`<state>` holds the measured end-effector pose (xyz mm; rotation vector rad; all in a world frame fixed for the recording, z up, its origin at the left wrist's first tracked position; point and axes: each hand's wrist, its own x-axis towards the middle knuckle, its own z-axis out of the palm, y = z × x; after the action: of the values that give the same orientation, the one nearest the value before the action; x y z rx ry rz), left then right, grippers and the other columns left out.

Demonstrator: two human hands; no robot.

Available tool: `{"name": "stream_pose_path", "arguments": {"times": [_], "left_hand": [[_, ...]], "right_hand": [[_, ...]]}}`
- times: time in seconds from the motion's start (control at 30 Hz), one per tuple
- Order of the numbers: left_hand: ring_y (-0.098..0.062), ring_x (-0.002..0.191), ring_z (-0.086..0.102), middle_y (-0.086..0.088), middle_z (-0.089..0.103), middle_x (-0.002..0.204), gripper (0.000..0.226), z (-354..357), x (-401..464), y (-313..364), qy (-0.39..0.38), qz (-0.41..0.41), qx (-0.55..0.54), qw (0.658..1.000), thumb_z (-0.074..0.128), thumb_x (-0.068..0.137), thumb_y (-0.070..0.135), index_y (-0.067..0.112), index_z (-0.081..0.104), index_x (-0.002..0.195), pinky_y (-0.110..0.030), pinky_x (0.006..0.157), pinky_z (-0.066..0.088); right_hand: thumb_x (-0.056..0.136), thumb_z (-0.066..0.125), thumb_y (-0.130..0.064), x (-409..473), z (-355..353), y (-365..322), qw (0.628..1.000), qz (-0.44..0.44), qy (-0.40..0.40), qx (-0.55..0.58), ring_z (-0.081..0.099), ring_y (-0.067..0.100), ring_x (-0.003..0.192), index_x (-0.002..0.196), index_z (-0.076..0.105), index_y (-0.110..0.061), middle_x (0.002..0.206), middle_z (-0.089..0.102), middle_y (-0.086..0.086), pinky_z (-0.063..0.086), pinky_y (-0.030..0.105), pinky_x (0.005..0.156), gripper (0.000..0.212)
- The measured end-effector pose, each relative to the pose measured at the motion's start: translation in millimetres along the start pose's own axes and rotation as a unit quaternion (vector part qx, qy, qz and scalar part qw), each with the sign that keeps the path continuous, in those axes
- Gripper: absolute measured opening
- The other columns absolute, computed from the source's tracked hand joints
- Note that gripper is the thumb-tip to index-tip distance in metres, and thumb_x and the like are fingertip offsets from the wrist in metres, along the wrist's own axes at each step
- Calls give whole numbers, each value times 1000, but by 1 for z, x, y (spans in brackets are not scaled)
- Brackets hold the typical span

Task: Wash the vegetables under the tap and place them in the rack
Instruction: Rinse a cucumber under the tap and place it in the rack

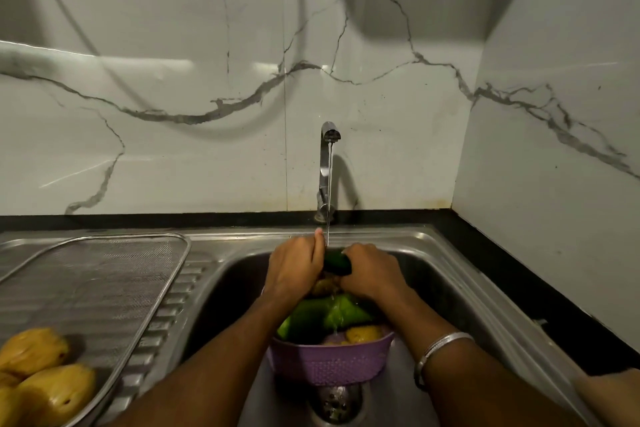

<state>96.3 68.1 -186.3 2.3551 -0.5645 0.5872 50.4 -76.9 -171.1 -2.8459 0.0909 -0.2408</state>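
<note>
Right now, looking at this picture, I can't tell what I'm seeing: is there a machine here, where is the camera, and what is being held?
No machine here: these are a person's two bare hands, filmed by one camera worn on the head, looking forward and down. The left hand and right hand together grip a dark green cucumber-like vegetable under the thin stream from the chrome tap. Below them, a purple perforated plastic basket sits in the steel sink, holding more green and yellowish produce. To the left, a wire mesh rack rests on the ribbed draining board, with several yellow vegetables lying in its near corner.
</note>
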Motion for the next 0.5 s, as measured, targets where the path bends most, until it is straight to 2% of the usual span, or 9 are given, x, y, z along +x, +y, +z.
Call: {"name": "stream_pose_path", "arguments": {"times": [0.07, 0.17, 0.23, 0.3, 0.33, 0.43, 0.5], "left_hand": [[-13, 63, 54, 2, 57, 64, 52, -1, 1, -3, 13, -11, 0, 1000, 31, 109, 40, 22, 54, 66, -31, 64, 39], [-15, 65, 59, -1, 60, 66, 53, 5, 3, 2, 14, -48, -43, 998, 29, 110, 41, 21, 57, 69, -36, 65, 49], [-16, 67, 61, -3, 61, 69, 52, 7, 4, 7, 14, -79, -59, 995, 28, 110, 41, 19, 57, 72, -33, 65, 49], [-17, 69, 61, -4, 61, 70, 53, 8, 6, 9, 16, -96, -52, 994, 27, 110, 41, 18, 57, 73, -33, 66, 49], [-18, 69, 61, -4, 61, 70, 55, 8, 7, 7, 23, -98, -43, 994, 26, 110, 42, 17, 58, 72, -35, 68, 51], [-18, 65, 62, -3, 61, 67, 56, 4, 9, -3, 54, -97, -26, 994, 24, 109, 43, 19, 58, 72, -37, 66, 54], [-17, 63, 60, -2, 60, 65, 56, 4, 9, -7, 73, -87, -23, 993, 24, 109, 43, 19, 58, 72, -36, 64, 53]], "right_hand": [[72, 75, -53, 5, 0, 6, 1000, 22, -1, 3, 68, 24, 96, 100, 67, -26, 98, 70, 0, 52, 34, 80, 39], [72, 79, -51, 7, 7, -2, 998, 14, 54, -40, 65, 25, 93, 99, 65, -22, 98, 67, 3, 48, 34, 79, 42], [77, 79, -41, 10, 13, -14, 994, -5, 99, -43, 66, 25, 92, 98, 65, -20, 97, 69, 4, 52, 37, 82, 33], [81, 77, -32, 13, 19, -22, 993, -31, 112, -19, 66, 24, 94, 99, 65, -21, 97, 69, 2, 53, 40, 87, 25], [81, 78, -30, 14, 22, -23, 993, -43, 111, -3, 65, 23, 96, 102, 65, -22, 99, 69, 1, 53, 42, 90, 27], [79, 78, -28, 12, 22, -18, 992, -65, 105, -3, 59, 22, 114, 128, 58, -25, 120, 66, -1, 48, 45, 100, 53], [80, 76, -27, 9, 20, -9, 992, -53, 118, -6, 59, 22, 116, 129, 56, -28, 122, 65, -2, 48, 44, 98, 53]]}}
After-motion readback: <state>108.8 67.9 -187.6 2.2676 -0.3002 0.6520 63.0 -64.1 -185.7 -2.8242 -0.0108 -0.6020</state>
